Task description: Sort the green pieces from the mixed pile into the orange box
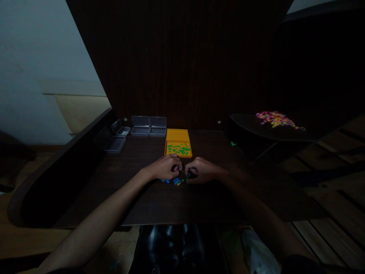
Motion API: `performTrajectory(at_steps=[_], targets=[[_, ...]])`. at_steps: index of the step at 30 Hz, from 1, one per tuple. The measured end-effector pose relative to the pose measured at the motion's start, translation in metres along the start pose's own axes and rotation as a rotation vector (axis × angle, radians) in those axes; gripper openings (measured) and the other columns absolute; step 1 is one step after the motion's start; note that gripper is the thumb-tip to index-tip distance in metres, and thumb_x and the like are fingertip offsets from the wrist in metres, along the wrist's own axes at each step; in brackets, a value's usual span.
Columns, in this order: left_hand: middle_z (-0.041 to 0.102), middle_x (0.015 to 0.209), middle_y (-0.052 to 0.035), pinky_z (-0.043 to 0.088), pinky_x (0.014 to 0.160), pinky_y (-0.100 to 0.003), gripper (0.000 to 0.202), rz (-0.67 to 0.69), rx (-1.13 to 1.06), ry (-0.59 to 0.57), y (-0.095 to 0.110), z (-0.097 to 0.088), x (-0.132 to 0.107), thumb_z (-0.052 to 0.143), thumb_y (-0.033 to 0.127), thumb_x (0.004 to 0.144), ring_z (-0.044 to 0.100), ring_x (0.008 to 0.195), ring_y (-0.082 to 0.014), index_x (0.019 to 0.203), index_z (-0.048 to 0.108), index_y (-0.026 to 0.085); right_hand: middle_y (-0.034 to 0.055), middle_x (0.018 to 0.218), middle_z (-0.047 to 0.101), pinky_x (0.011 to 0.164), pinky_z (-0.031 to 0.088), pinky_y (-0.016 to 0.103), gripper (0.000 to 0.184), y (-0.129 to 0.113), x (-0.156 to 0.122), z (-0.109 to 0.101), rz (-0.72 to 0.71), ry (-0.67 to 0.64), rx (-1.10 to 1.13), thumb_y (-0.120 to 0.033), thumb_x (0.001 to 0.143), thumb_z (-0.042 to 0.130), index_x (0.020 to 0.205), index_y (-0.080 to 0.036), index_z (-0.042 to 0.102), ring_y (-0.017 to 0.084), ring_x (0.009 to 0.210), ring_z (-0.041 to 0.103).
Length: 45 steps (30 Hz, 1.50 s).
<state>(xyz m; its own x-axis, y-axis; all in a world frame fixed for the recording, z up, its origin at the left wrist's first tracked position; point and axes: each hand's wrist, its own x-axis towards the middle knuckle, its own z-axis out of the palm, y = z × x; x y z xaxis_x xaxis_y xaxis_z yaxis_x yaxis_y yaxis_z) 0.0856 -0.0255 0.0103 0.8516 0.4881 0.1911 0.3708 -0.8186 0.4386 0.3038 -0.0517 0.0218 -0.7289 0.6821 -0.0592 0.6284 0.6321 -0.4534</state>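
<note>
My left hand is over the dark tabletop, its fingers curled in a pinch. Facing it across a small gap, my right hand is curled the same way. Whatever their fingertips hold, if anything, is too small and dark to make out. Between and just below the hands lies a loose group of tiny blue pieces, with a few green and yellow ones mixed in. Directly beyond the hands, an open yellow box holds many small green pieces scattered over its bottom.
Open clear plastic cases stand at the back left, with another clear tray beside them. On a raised side shelf at right sits a heap of pink and yellow pieces. A dark panel rises behind the table.
</note>
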Motion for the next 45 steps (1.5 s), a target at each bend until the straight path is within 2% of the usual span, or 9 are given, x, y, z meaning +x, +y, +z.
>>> performTrajectory(at_steps=[5,13,21,34,45], targets=[[0.056,0.066,0.0008,0.04,0.066,-0.022,0.011,0.033,-0.007,-0.01,0.001,0.0008,-0.0002,0.059,0.005,0.069,0.053,0.068,-0.0131,0.073,0.064,0.015,-0.0065,0.058,0.054,0.055,0.03,0.02,0.013,-0.0025,0.0006,0.0002,0.0,-0.024,0.036,-0.025,0.072,0.07,0.083,-0.018,0.07,0.006,0.05,0.046],[0.057,0.066,0.0013,0.042,0.068,-0.022,0.012,0.034,-0.018,-0.022,0.001,0.0001,-0.0003,0.059,0.007,0.068,0.053,0.068,-0.0131,0.075,0.064,0.015,-0.0059,0.062,0.057,0.057,0.03,0.02,0.019,0.0,0.0004,0.0008,0.009,-0.002,0.003,-0.026,0.07,0.072,0.087,-0.019,0.069,0.007,0.054,0.047],[0.055,0.064,0.0019,0.04,0.065,-0.021,0.011,0.043,-0.021,-0.018,0.0001,0.0012,0.0004,0.059,0.006,0.068,0.052,0.066,-0.012,0.072,0.064,0.015,-0.0062,0.057,0.055,0.056,0.032,0.02,0.013,0.0005,0.0016,0.0029,0.012,-0.004,0.034,-0.026,0.073,0.069,0.083,-0.017,0.07,0.007,0.051,0.046],[0.057,0.064,0.002,0.039,0.062,-0.019,0.013,0.035,-0.096,-0.025,0.0008,0.005,0.0011,0.061,0.005,0.071,0.052,0.063,-0.0104,0.076,0.068,0.014,-0.0055,0.062,0.058,0.056,0.032,0.019,0.011,0.0023,0.0022,0.0052,-0.016,0.012,0.068,-0.023,0.074,0.068,0.083,-0.017,0.071,0.006,0.052,0.046],[0.057,0.063,0.0022,0.039,0.063,-0.019,0.006,0.033,-0.108,-0.028,0.0013,0.0039,0.0012,0.064,0.009,0.075,0.051,0.064,-0.0103,0.074,0.067,0.014,-0.0056,0.061,0.057,0.056,0.033,0.018,0.013,0.0032,0.003,0.007,-0.024,0.022,0.076,-0.023,0.075,0.069,0.087,-0.018,0.072,0.006,0.051,0.046]])
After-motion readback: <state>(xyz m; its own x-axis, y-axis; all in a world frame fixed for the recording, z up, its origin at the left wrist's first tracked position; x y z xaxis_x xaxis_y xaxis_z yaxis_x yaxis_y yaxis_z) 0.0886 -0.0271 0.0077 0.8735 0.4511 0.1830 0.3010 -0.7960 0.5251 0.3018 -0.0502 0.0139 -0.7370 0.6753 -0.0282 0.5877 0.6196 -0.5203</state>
